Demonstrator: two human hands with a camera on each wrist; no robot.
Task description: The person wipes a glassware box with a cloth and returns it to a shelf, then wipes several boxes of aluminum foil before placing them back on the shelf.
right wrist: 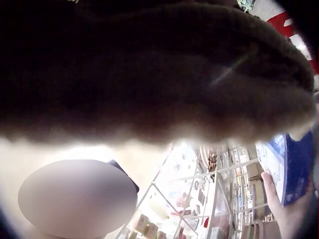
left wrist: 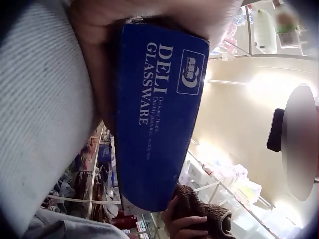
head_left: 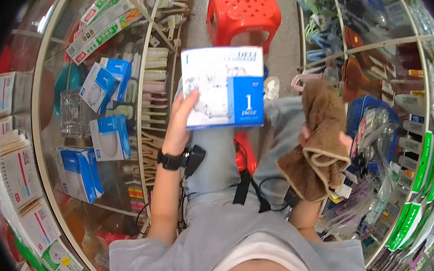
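Note:
My left hand [head_left: 179, 124] grips a white and blue glassware box [head_left: 210, 95] by its left side, thumb across the front face, which reads "1 piece". In the left wrist view the box's blue side [left wrist: 154, 114] shows the words "DELI GLASSWARE". A brown cloth towel [head_left: 324, 130] is held folded and bunched in my right hand [head_left: 347, 143], its palm mostly hidden behind the fabric. Close to the camera, the dark towel [right wrist: 149, 84] fills the upper part of the right wrist view. Box and towel are apart, above my lap.
A red plastic stool [head_left: 244, 10] stands ahead in the aisle. On the left, a glass shelf holds several similar boxes [head_left: 111, 138] and a clear glass vessel [head_left: 74, 114]. To the right, shelves carry a blue basket [head_left: 357, 115] and packaged goods [head_left: 410, 222].

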